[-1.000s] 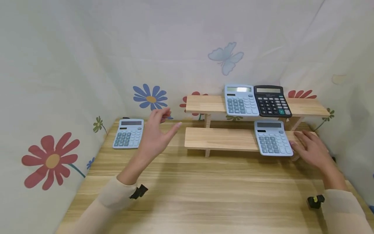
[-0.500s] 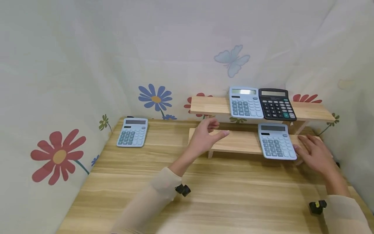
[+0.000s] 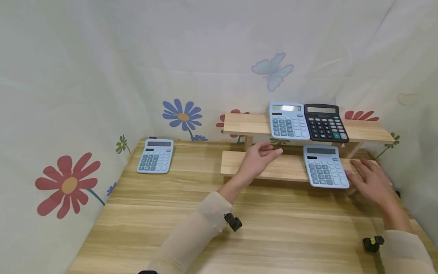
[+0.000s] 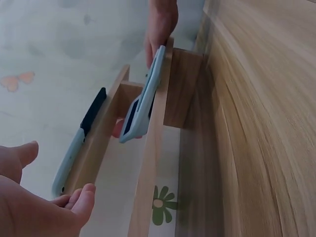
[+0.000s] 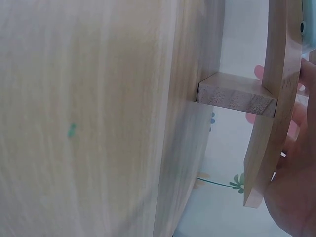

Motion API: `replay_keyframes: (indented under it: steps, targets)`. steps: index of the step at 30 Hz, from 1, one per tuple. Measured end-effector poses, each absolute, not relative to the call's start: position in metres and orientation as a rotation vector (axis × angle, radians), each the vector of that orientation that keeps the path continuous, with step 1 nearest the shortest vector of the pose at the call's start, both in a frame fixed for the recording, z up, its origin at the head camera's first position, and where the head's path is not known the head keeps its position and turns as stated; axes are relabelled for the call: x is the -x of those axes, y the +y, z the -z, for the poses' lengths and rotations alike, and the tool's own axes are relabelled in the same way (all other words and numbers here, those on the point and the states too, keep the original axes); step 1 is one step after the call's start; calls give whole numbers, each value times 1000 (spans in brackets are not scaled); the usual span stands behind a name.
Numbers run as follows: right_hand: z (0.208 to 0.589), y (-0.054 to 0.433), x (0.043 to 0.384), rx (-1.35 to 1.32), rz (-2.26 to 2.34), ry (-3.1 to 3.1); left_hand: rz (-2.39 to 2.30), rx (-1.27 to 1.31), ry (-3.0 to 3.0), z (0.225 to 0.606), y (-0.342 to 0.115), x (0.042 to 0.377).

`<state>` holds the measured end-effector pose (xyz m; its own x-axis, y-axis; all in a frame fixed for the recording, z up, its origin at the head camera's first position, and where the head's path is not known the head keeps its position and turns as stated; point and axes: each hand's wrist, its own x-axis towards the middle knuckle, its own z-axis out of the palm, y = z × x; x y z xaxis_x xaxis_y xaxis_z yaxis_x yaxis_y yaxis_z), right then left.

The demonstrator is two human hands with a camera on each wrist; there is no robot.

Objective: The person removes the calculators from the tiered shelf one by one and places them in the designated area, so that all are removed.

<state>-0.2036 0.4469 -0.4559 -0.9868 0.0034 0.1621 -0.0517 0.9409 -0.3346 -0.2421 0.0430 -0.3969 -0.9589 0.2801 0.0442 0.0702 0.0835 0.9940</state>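
Note:
My left hand [image 3: 256, 161] hovers over the lower wooden shelf [image 3: 230, 163], thumb extended and fingers loosely bent, holding nothing. In the left wrist view the left hand [image 4: 42, 205] appears at the lower left. At the shelf's right end rests my right hand [image 3: 373, 182], its thumb beside the right edge of a light blue calculator [image 3: 326, 167]; I cannot tell if they touch. In the right wrist view part of this hand [image 5: 294, 182] lies along the shelf board. On the upper shelf [image 3: 244, 122], another light blue calculator [image 3: 290, 121] sits against a black calculator [image 3: 326, 123].
A further light blue calculator [image 3: 155, 156] lies at the far left of the wooden table [image 3: 164, 205]. Behind the table hangs a pale curtain [image 3: 205, 45] with printed flowers. A wooden support [image 5: 237, 96] stands beneath the lower shelf.
My left hand has moved right, from beside the far-left calculator to over the lower shelf. The right hand stays at the shelf's right end. The head view has shifted slightly.

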Motion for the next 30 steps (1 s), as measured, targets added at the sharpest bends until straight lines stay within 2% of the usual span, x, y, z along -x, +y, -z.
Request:
replay_keyframes:
  steps: [13,30]
  targets:
    - [457,448,203,-48,-496,-2927,-1999,-258,2186,395,59,256]
    - [459,451,206,-57,-483,-2914,-2296,-200,1792,399,74,269]
